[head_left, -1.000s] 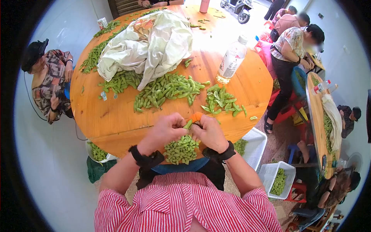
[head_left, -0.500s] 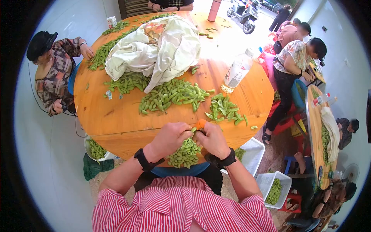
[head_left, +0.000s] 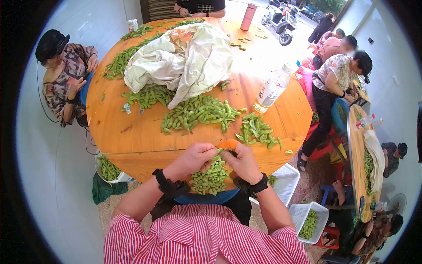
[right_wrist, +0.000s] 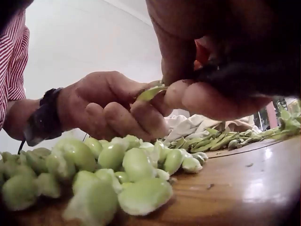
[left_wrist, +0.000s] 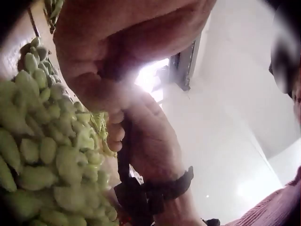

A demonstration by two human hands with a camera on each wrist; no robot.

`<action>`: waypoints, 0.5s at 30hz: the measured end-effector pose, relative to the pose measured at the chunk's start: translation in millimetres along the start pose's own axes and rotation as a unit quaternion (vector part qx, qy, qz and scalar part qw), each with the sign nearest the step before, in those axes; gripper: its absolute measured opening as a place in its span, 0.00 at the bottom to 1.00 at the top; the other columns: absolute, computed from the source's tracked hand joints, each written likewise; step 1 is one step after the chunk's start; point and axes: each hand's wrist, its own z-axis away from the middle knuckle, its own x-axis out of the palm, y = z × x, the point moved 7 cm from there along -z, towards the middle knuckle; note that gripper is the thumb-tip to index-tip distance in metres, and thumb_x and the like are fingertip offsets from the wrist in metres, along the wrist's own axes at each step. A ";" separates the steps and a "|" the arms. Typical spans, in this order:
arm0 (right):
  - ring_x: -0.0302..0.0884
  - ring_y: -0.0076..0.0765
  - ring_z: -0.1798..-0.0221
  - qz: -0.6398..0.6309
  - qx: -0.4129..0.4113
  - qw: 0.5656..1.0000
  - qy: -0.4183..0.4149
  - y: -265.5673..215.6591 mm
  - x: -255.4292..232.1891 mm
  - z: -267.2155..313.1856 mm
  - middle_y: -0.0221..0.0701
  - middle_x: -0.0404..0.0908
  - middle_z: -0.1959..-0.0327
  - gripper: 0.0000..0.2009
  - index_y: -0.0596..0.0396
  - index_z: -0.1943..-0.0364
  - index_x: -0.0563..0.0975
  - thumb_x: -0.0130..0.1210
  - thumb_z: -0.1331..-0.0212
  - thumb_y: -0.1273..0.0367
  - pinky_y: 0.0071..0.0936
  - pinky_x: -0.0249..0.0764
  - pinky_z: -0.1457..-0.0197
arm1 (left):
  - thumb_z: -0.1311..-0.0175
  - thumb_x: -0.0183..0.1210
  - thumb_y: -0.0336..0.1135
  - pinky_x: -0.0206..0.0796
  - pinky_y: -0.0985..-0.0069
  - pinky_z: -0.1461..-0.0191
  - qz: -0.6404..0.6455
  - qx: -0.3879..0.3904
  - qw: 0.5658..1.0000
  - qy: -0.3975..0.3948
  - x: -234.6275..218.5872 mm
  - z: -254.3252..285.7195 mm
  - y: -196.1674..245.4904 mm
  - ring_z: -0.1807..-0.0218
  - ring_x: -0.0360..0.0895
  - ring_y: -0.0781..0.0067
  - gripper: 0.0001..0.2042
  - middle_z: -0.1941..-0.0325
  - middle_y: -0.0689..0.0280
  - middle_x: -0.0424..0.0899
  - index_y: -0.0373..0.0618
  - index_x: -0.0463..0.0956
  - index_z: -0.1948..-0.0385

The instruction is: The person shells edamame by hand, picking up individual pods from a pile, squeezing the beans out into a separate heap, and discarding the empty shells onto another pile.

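In the head view my left hand [head_left: 198, 159] and right hand [head_left: 244, 164] meet over the near table edge. Between their fingertips is a green bean pod [right_wrist: 151, 92], clearest in the right wrist view; the left fingers pinch it and the right thumb and finger grip its other end. Something orange [head_left: 227, 143] wraps a right finger, with a dark piece beside it, mostly hidden by the hand. Right below both hands lies a heap of shelled green beans [head_left: 209, 178]. Whole pods [head_left: 200, 112] are piled beyond, and a smaller group of flat pods [head_left: 257, 129] lies to the right.
A pale cloth [head_left: 180, 61] covers part of the pods on the wooden table [head_left: 127, 141]. A clear bottle [head_left: 271, 90] and a pink flask [head_left: 248, 17] stand on it. White baskets [head_left: 310, 222] sit at the lower right. Other people sit around this table and another one.
The head view has shifted, so the table sits a little lower and further right. My hands stay together over the bean heap, fingers working at a pod. The person at left has drawn a hand back from the table.
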 end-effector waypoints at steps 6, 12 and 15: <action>0.78 0.42 0.73 0.051 -0.043 0.998 0.012 -7.1 -5.2 0.5 0.40 0.79 0.75 0.07 0.57 0.63 0.79 0.61 0.41 0.70 0.32 0.72 0.67 | 0.32 0.57 0.33 0.69 0.80 0.68 -0.013 0.078 0.994 0.073 -4.8 -1.3 4.7 0.71 0.75 0.80 0.07 0.71 0.68 0.77 0.40 0.73 0.59; 0.77 0.49 0.74 0.113 -0.029 0.993 0.016 -13.7 -1.6 3.1 0.43 0.78 0.76 0.06 0.58 0.66 0.78 0.59 0.40 0.69 0.36 0.72 0.69 | 0.42 0.59 0.26 0.71 0.63 0.55 -0.310 0.308 0.886 0.155 7.9 13.7 38.1 0.59 0.80 0.51 0.14 0.60 0.52 0.80 0.37 0.72 0.54; 0.77 0.43 0.76 0.072 -0.044 0.996 0.028 10.2 3.9 0.7 0.41 0.77 0.78 0.07 0.58 0.66 0.77 0.58 0.38 0.68 0.35 0.71 0.71 | 0.43 0.59 0.26 0.71 0.62 0.53 -0.301 0.303 0.890 0.158 7.2 14.1 37.1 0.56 0.78 0.48 0.14 0.60 0.51 0.80 0.37 0.73 0.55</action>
